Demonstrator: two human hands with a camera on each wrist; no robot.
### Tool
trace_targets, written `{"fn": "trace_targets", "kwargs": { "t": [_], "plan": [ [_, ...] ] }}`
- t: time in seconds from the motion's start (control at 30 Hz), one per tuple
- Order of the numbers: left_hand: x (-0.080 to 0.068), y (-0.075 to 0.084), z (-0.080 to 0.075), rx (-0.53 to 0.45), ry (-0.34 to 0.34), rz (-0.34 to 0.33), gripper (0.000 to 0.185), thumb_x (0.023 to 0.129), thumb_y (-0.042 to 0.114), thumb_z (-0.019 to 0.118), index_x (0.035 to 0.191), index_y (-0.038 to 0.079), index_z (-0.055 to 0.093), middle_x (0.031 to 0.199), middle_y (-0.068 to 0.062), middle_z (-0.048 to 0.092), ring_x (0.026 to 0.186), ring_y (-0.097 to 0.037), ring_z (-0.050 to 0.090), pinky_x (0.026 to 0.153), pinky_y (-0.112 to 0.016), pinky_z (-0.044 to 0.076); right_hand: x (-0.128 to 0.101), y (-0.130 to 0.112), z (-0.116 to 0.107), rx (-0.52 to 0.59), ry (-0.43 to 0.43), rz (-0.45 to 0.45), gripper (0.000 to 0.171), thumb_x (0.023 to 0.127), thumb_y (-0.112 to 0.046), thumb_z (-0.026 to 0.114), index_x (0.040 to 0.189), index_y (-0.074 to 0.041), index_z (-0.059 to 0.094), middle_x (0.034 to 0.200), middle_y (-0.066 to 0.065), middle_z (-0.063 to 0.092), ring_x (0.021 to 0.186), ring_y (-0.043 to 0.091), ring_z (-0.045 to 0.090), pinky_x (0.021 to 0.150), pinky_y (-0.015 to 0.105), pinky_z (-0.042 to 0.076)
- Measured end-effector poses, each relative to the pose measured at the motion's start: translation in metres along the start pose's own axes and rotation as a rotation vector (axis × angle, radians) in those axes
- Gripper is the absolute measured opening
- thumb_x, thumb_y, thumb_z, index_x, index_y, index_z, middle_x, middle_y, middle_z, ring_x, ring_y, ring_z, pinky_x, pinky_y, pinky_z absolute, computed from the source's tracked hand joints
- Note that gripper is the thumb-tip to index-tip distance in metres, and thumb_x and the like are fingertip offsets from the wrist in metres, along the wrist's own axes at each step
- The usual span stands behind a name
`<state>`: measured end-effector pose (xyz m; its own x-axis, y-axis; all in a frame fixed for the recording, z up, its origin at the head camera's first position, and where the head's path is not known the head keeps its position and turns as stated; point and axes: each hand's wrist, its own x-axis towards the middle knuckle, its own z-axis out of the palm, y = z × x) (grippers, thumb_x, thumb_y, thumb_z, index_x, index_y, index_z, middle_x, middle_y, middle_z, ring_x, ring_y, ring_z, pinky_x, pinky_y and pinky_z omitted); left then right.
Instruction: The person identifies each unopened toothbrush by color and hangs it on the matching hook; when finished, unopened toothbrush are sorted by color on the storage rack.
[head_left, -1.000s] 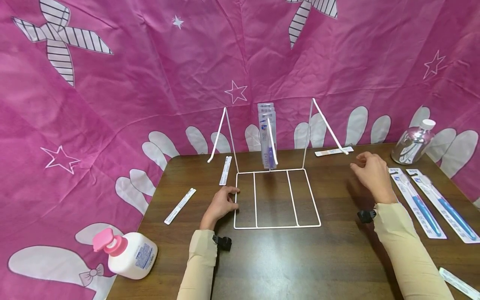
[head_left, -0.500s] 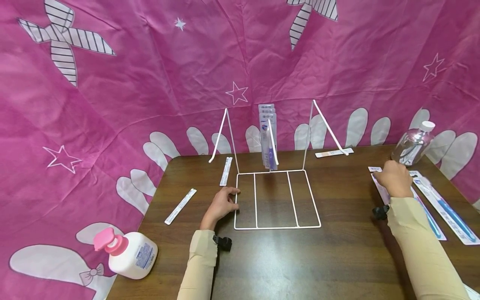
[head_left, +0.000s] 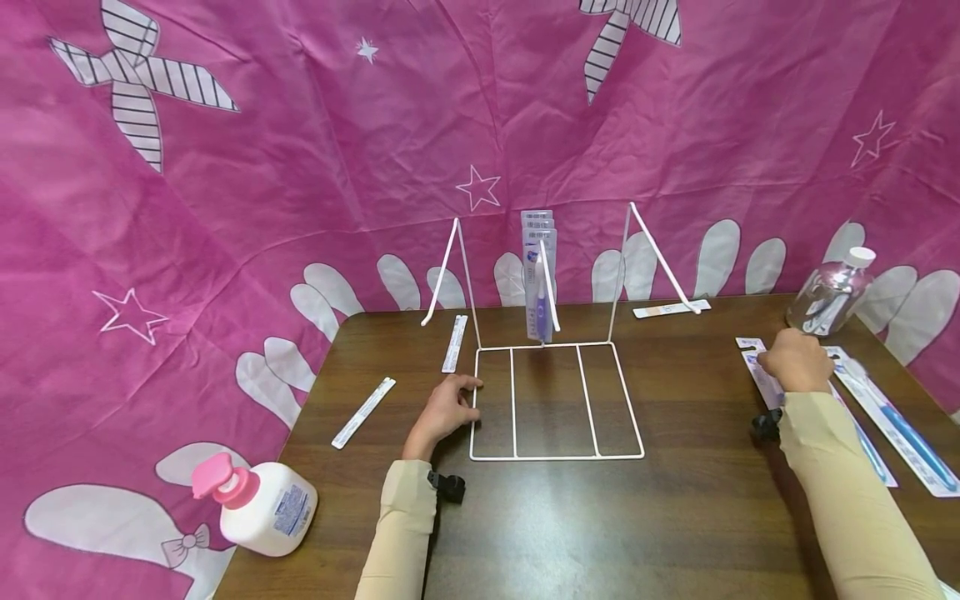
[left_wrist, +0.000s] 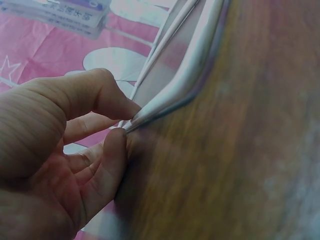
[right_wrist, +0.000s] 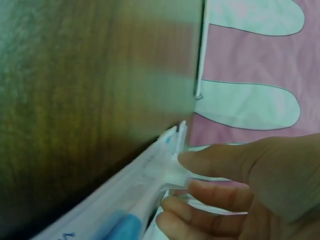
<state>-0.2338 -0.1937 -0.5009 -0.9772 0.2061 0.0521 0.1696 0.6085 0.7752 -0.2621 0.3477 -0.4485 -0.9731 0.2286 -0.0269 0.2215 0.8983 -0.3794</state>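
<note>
My left hand (head_left: 442,410) pinches the left side of a white wire rack (head_left: 557,458) low at its base; in the left wrist view thumb and forefinger meet at the white wire (left_wrist: 172,90). At the right of the table, my right hand (head_left: 797,362) holds a packaged toothbrush (head_left: 763,382) near its hanging-hole end. The right wrist view shows the thumb on the clear pack (right_wrist: 172,172), with a blue handle (right_wrist: 125,230) inside. Part of this pack is hidden under the hand and sleeve. Several packaged toothbrushes (head_left: 540,283) hang on the rack's middle hook.
Another packaged toothbrush (head_left: 892,421) lies to the right, below a clear bottle (head_left: 828,296) with a white cap. A white pump bottle (head_left: 270,508) stands front left. Slim white packets (head_left: 363,412) lie left of the rack, another packet (head_left: 671,309) behind its right arm.
My right hand has moved right and down onto the nearer toothbrush pack, whose top end has swung left. The left hand stays on the rack.
</note>
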Motion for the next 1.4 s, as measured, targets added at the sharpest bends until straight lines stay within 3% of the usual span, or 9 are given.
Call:
{"fn": "trace_targets", "kwargs": {
  "t": [0.13,0.4,0.57,0.83,1.07,1.4],
  "plan": [
    [0.000,0.000,0.000,0.002,-0.003,-0.006,0.049,0.071,-0.009,0.077,0.119,-0.001,0.069,0.106,-0.011,0.060,0.073,-0.016,0.052,0.064,-0.030,0.047,0.003,0.004,0.004,0.000,-0.015,-0.003,0.039,0.081,-0.014,0.061,0.095,0.022,0.055,0.104,0.053,0.049,0.092,0.069,0.052,0.066,0.068,0.046],
    [0.003,0.001,0.000,0.007,-0.004,0.024,0.048,0.071,-0.009,0.076,0.118,-0.002,0.069,0.106,-0.013,0.059,0.071,-0.015,0.052,0.063,-0.027,0.047,0.004,0.004,-0.002,0.002,0.040,-0.084,0.018,0.074,-0.008,0.056,0.074,0.010,0.058,0.097,0.049,0.053,0.088,0.067,0.054,0.063,0.071,0.044],
    [0.004,0.002,-0.001,-0.006,-0.011,0.016,0.049,0.071,-0.009,0.076,0.119,-0.003,0.069,0.107,-0.013,0.059,0.069,-0.014,0.053,0.061,-0.026,0.048,-0.002,-0.008,-0.015,0.011,0.066,-0.098,0.022,0.077,-0.010,0.056,0.078,0.012,0.057,0.094,0.048,0.054,0.086,0.068,0.053,0.063,0.070,0.043],
    [0.005,0.000,0.001,0.009,-0.003,0.013,0.049,0.071,-0.009,0.076,0.118,-0.001,0.069,0.106,-0.013,0.059,0.071,-0.014,0.052,0.062,-0.026,0.047,-0.026,-0.040,-0.039,0.133,0.247,-0.085,0.028,0.083,-0.014,0.056,0.059,-0.001,0.055,0.080,0.040,0.057,0.083,0.065,0.054,0.056,0.065,0.039],
    [0.004,0.000,0.002,0.004,-0.007,0.017,0.049,0.071,-0.010,0.076,0.119,-0.003,0.068,0.107,-0.014,0.059,0.072,-0.016,0.052,0.063,-0.027,0.047,-0.048,-0.066,-0.053,0.282,0.407,-0.042,0.030,0.088,-0.017,0.062,0.094,0.011,0.069,0.093,0.036,0.063,0.090,0.059,0.054,0.069,0.068,0.039],
    [0.003,-0.004,0.004,0.001,0.003,0.028,0.049,0.070,-0.010,0.076,0.118,-0.002,0.069,0.106,-0.013,0.059,0.070,-0.014,0.053,0.060,-0.026,0.048,-0.085,-0.102,-0.062,0.463,0.537,-0.047,0.034,0.085,-0.015,0.071,0.102,0.014,0.068,0.098,0.035,0.064,0.103,0.051,0.050,0.098,0.061,0.028]
  ]
}}
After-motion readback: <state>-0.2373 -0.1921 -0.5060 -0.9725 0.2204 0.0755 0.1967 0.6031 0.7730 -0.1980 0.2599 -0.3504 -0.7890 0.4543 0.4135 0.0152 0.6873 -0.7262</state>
